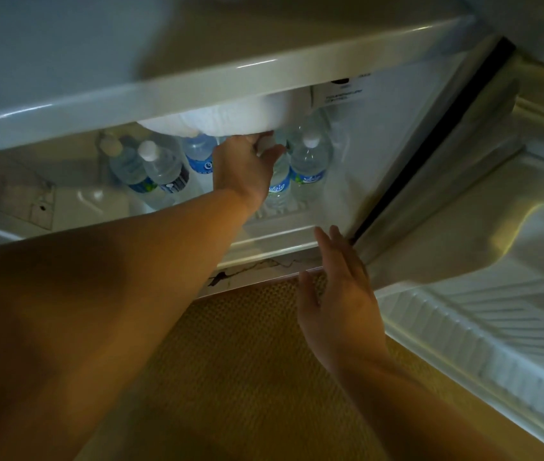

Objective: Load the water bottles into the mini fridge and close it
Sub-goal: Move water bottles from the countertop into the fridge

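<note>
1. Bottle [279,181] stood upright inside the mini fridge [197,78], on its floor right of centre, with the left hand [247,168] reaching in and its fingers and thumb curled round the cap end.
2. Just right of it stood another water bottle [309,164] with a white cap, the two touching or nearly so.
3. Further left, a pair of bottles [154,171] leaned together, and one more [199,153] stood behind the held one.
4. The right hand [337,294] hovered near the fridge's lower front edge, fingers straight and spread, holding nothing.
5. Labels were blue and white; the lettering was too blurred to read, as was a sticker [340,96] on the inner wall.
6. The fridge door [480,294] stood open at the right, its ribbed white liner facing up.
7. A woven tan floor mat [247,361] lay below in dim light.
</note>
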The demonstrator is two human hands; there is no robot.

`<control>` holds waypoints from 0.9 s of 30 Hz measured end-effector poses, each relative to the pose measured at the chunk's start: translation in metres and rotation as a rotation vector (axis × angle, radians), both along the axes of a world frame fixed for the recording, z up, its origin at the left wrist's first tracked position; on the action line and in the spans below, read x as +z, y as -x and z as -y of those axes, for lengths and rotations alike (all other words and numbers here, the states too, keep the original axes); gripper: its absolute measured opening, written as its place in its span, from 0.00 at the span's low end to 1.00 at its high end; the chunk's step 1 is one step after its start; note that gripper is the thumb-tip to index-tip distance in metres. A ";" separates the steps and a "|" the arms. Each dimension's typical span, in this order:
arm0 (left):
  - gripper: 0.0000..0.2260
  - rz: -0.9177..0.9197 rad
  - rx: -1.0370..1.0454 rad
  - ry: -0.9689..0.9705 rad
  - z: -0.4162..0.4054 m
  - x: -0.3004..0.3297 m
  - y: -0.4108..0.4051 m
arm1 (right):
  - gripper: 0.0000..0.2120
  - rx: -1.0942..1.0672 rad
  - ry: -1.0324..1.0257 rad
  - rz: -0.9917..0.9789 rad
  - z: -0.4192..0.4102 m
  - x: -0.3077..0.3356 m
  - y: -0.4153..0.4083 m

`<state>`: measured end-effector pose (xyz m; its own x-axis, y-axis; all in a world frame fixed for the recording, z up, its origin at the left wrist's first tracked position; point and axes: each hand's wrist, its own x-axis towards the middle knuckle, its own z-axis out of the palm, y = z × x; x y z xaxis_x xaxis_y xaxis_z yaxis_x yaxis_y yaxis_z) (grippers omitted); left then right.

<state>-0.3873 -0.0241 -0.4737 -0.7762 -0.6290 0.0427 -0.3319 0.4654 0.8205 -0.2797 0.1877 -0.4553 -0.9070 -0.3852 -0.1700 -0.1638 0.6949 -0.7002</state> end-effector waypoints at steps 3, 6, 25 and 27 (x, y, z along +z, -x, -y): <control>0.09 -0.045 0.023 -0.027 0.001 -0.008 -0.002 | 0.30 -0.004 0.001 -0.010 0.002 -0.001 0.003; 0.16 -0.030 -0.040 -0.014 -0.007 -0.009 -0.006 | 0.30 -0.002 0.005 -0.042 0.004 -0.002 0.004; 0.23 0.150 -0.077 0.041 -0.009 -0.001 -0.001 | 0.32 0.080 -0.080 -0.001 0.015 0.016 0.017; 0.28 0.175 -0.098 0.042 -0.010 0.003 -0.005 | 0.32 0.083 -0.093 -0.001 0.014 0.020 0.016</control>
<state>-0.3823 -0.0139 -0.4708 -0.8317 -0.5503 -0.0739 -0.4192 0.5353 0.7333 -0.2956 0.1741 -0.4355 -0.8727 -0.4420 -0.2074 -0.2246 0.7405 -0.6334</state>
